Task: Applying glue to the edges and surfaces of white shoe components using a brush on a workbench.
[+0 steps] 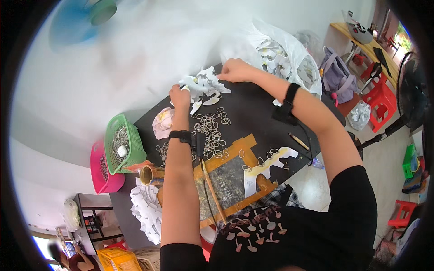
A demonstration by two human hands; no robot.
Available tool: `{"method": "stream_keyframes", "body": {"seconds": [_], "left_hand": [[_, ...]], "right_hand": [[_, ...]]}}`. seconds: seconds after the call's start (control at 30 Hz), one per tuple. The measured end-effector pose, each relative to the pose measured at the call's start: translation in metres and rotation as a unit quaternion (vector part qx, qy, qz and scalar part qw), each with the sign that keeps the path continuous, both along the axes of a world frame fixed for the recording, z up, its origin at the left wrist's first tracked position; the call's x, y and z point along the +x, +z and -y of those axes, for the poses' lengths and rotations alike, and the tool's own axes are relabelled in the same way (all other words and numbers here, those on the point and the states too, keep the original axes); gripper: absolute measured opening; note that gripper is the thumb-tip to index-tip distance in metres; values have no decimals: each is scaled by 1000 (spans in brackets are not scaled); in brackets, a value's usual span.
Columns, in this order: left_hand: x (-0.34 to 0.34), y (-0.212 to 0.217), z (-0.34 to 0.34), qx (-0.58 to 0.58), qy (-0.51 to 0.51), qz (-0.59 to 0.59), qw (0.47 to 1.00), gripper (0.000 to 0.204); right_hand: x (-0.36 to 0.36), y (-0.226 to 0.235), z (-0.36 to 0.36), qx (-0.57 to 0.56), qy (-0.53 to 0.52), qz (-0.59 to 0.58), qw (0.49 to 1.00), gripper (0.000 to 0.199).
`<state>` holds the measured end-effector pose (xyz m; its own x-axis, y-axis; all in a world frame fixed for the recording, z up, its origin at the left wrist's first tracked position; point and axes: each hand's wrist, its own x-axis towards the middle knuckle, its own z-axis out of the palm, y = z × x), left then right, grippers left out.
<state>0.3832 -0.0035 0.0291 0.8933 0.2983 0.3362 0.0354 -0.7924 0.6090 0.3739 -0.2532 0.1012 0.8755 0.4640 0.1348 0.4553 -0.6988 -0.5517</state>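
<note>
At the far side of the dark table, a heap of white cut-out paper pieces (205,83) with yellowish patches lies between my hands. My left hand (180,96) is closed at the heap's left edge, its fingertips pinching a piece. On the right edge, my right hand (237,71) pinches a paper corner between thumb and finger. Many loose metal oval rings (211,135) are spread nearer to me. Close to my body, one white and yellow cut-out (264,170) lies flat with several rings along its upper edge, partly over a taped board (221,183).
A thin stick (212,189) crosses the board. Left are a green basket (135,131) and pink basket (107,184) with rings, a pink cloth (162,123), a tape-wrapped cup (147,175) and stacked white cut-outs (147,210). A plastic bag (305,67) of cut-outs stands far right.
</note>
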Motion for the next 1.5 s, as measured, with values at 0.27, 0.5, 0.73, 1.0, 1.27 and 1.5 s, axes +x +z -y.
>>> {"method": "stream_keyframes", "body": {"seconds": [0.27,0.5,0.73,1.0,1.27,1.5], "left_hand": [[-23,4,41,214,-152,152,953,31],[-38,-7,56,95,-148,143,974,25],[-66,23,68,-61,-144,129,979,23],[-129,66,30,-102,-120,195,968,21],[-272,166,15,-100,-205,219,949,18],[-302,252,-83,-70,-30,280,957,14]], "right_hand": [[-83,-45,92,-483,58,-94,869,38],[-101,-76,105,-315,-28,5,949,44],[-52,-49,35,-85,73,164,980,15],[34,97,-35,156,14,66,985,35],[131,232,-36,333,-7,307,892,55],[157,249,-85,411,86,218,881,38]]}}
